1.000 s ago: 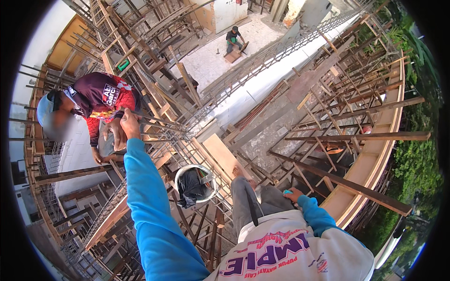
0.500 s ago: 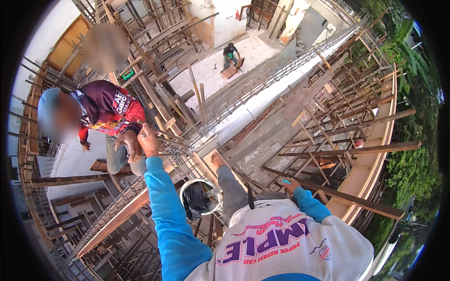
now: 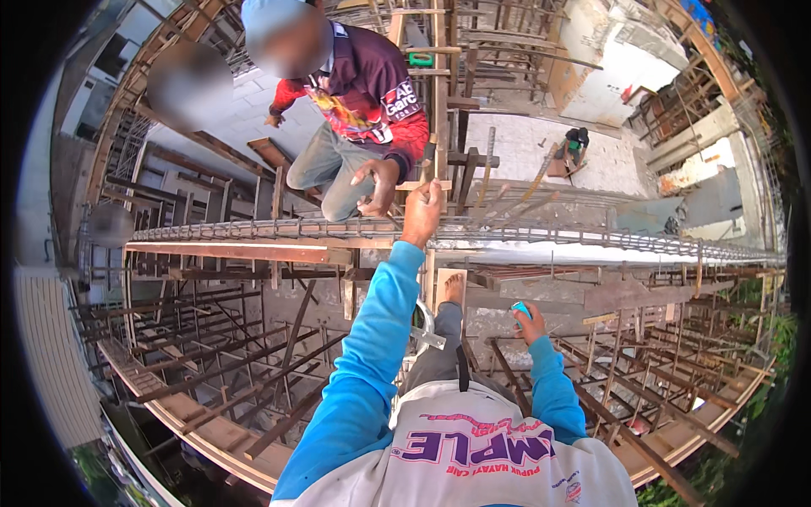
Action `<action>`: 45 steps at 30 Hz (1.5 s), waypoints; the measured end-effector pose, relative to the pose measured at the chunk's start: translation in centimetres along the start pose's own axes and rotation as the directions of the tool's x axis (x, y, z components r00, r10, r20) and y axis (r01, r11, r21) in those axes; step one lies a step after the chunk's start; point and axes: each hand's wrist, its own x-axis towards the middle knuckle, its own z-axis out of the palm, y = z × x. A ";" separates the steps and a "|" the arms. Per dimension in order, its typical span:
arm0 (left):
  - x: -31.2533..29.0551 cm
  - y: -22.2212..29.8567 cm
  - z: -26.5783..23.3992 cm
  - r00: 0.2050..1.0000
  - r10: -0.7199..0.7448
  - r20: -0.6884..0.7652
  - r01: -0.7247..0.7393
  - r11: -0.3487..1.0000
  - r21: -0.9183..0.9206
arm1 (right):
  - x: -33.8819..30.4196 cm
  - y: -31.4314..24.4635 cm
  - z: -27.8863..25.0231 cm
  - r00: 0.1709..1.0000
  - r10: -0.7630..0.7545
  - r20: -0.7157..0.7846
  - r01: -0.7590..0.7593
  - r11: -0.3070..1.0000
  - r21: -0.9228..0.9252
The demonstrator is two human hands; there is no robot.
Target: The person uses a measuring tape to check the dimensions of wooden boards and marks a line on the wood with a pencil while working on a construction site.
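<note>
Your right hand (image 3: pixel 531 324) grips a small turquoise thing (image 3: pixel 521 309): likely light, stiff; hold mid-body. Left hand (image 3: pixel 421 215) curled, grip unclear.

Far left, the co-worker's face (image 3: pixel 291 46) is blurry and the top edge cuts the blue cap (image 3: pixel 256 17). The left sleeve (image 3: pixel 372 321) hides most of the bucket (image 3: pixel 429 320). The right hand (image 3: pixel 531 324) partly covers a little blue thing (image 3: pixel 520 309). The far right worker (image 3: pixel 576 148) is too tiny to make out.
</note>
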 end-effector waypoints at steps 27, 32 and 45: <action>-2.8 0.7 -0.4 0.991 -0.126 -0.034 0.128 0.989 0.079 | 4.2 2.0 -0.6 0.973 0.001 0.230 0.083 0.931 -0.355; -2.9 1.3 -0.4 0.989 -0.148 -0.025 0.149 0.985 0.087 | 2.3 -6.3 4.0 0.937 0.025 0.350 0.098 0.939 -0.331; -3.6 2.8 -0.6 0.990 -0.140 -0.035 0.143 0.984 0.109 | 4.1 -11.7 6.5 0.917 -0.069 0.393 0.264 0.842 -0.470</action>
